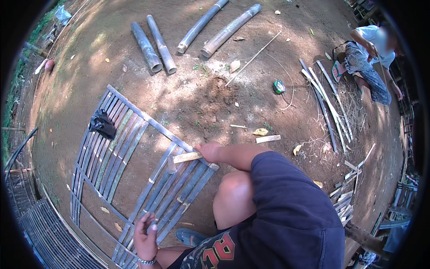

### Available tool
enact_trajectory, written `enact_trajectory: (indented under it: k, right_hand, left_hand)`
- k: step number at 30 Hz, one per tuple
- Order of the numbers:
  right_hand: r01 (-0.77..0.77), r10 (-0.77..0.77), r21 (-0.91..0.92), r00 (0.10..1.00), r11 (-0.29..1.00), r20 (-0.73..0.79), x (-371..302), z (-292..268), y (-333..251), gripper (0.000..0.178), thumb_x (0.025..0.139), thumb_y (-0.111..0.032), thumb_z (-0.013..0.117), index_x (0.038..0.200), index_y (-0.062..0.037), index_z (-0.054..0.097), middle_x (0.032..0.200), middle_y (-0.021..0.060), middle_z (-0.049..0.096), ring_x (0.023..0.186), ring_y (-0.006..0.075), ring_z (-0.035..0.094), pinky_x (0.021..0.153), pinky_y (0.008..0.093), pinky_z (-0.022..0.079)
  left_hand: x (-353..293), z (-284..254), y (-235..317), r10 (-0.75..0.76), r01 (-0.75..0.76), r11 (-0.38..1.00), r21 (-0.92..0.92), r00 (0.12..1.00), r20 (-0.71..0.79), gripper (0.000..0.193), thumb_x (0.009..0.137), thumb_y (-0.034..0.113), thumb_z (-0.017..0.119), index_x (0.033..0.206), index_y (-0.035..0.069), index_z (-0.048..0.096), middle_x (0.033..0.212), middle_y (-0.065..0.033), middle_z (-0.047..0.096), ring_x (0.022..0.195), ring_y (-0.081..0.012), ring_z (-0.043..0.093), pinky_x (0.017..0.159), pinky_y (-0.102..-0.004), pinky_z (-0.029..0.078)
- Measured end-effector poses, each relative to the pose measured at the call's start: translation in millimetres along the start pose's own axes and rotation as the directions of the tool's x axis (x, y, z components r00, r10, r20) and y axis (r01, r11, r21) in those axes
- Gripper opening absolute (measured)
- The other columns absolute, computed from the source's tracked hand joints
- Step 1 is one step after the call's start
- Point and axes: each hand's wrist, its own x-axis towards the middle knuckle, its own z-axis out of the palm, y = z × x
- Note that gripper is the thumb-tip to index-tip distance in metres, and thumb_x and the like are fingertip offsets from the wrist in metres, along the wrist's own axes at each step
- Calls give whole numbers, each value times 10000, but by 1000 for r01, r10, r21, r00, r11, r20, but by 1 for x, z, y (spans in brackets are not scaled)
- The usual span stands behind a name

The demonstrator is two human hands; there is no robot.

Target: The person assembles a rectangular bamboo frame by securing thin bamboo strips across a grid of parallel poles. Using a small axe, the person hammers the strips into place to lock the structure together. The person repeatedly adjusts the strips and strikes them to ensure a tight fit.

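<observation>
Wooden hammer handle (pixel 188 157), metal head (pixel 171 165)

The greyish slatted bamboo panel (pixel 152 179) lay flat toward eight o'clock, gapped midway; over its slats, the wooden-handled hammer (pixel 186 157) pointed its metal head toward nine.

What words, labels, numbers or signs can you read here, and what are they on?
Dark shirt: large red letters and smaller pale lettering on its front; I won't copy out the wording.
Green tape measure: any markings are too small to read.
I can make out no other lettering.
</observation>
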Motion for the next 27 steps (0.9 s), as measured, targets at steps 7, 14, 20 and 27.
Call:
enact_trajectory:
  k: [7, 14, 20, 27]
  right_hand:
    - [-108, 106, 6, 983, 994, 153, -30, 15, 3, 544, 875, -100, 666, 1368, -14, 452, 1261, 246, 662, 1204, 408, 645, 981, 499, 532]
    - [-193, 195, -51, 980, 980, 35, -47, 21, -51, 618, 795, -130, 744, 1326, 78, 506, 1102, 261, 720, 1076, 418, 701, 908, 478, 570]
    - [-281, 283, -38, 953, 959, 108, -64, 27, -77, 505, 834, -119, 699, 1273, 58, 525, 1112, 254, 716, 1100, 429, 686, 925, 486, 556]
    - [-147, 163, -86, 960, 985, 225, -54, 68, -41, 568, 854, -234, 685, 1324, 38, 519, 1167, 268, 697, 1131, 423, 673, 949, 495, 540]
  left_hand:
    - [19, 63, -60, -16, -337, 876, 345, 694, 720, 567, 919, 288, 766, 1377, -1, 600, 1363, -226, 630, 1276, -355, 616, 1104, -386, 457]
    - [73, 47, -108, -7, -503, 766, 400, 616, 788, 616, 930, 346, 750, 1405, -7, 577, 1409, -237, 601, 1313, -363, 585, 1104, -404, 456]
    - [72, 75, -79, 206, -452, 881, 143, 638, 742, 622, 946, 330, 734, 1434, -2, 540, 1398, -229, 593, 1299, -354, 587, 1098, -397, 457]
    - [40, 60, -99, 77, -467, 856, 223, 541, 838, 620, 950, 328, 739, 1427, -18, 546, 1376, -212, 607, 1293, -314, 590, 1096, -383, 456]
